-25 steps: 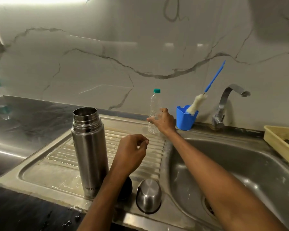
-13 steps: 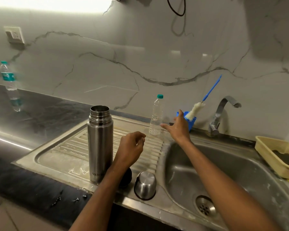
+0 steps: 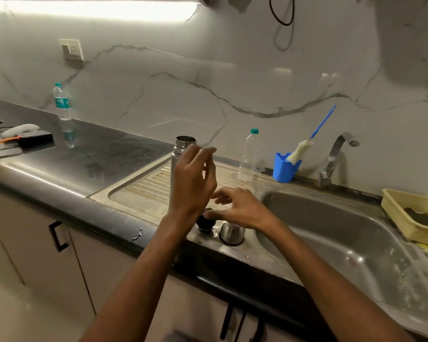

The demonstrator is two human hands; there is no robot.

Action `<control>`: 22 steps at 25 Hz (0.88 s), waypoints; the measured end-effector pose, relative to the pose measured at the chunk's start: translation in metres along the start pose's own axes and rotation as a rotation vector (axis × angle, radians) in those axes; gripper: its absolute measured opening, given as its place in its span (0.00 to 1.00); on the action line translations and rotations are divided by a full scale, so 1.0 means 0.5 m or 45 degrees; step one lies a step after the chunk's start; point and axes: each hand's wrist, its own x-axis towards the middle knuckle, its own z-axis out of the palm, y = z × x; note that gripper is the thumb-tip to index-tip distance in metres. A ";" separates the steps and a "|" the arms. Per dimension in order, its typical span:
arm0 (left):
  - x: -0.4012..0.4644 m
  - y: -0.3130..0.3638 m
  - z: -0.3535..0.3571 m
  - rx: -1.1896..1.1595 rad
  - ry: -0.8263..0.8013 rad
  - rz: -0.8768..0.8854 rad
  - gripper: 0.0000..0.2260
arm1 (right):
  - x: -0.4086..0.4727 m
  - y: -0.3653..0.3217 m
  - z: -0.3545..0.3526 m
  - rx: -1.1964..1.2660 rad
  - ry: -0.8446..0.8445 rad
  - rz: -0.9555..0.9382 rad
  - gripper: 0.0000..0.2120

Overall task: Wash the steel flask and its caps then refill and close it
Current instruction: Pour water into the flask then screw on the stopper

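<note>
Head view: vs half a sec ago, the right hand (image 3: 242, 209) is pulling back from the plastic bottle (image 3: 248, 156) by the wall and is now sitting low over the drainboard, fingers spread and loosely bent, holding nothing, thumb tip right at the black inner cap (image 3: 205, 222) — can't tell if it's touching. The left hand (image 3: 192, 181) is rising from the drainboard and is now up in front of the steel flask (image 3: 181, 154), fingers relaxed and a bit blurred, gripping nothing; whether it's brushing the flask isn't clear. Hands are apart, left above right. The flask is standing upright and open-mouthed on the ribbed drainboard (image 3: 143, 186), same spot as before, its lower body hidden behind the left hand. The steel outer cap (image 3: 231, 234) is lying mouth-down at the front edge of the drainboard, just right of the black cap. The camera is taking in more of the dark table (image 3: 89, 154) on the left, w/ a second water bottle (image 3: 63, 112) now fully showing. Blue cup (image 3: 284, 169) w/ brush (image 3: 304, 149) is standing near the tap (image 3: 334, 156), behind the sink basin (image 3: 331, 233).
</note>
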 end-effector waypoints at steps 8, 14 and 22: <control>-0.030 -0.086 -0.025 0.173 -0.072 -0.633 0.49 | 0.033 -0.033 0.060 -0.426 -0.082 0.056 0.34; -0.046 -0.110 0.001 -0.168 -0.179 -0.824 0.38 | 0.049 -0.017 -0.001 -0.142 0.067 0.075 0.26; -0.055 -0.083 0.024 -0.275 -0.232 -0.759 0.31 | 0.013 -0.044 -0.225 0.368 0.270 -0.059 0.31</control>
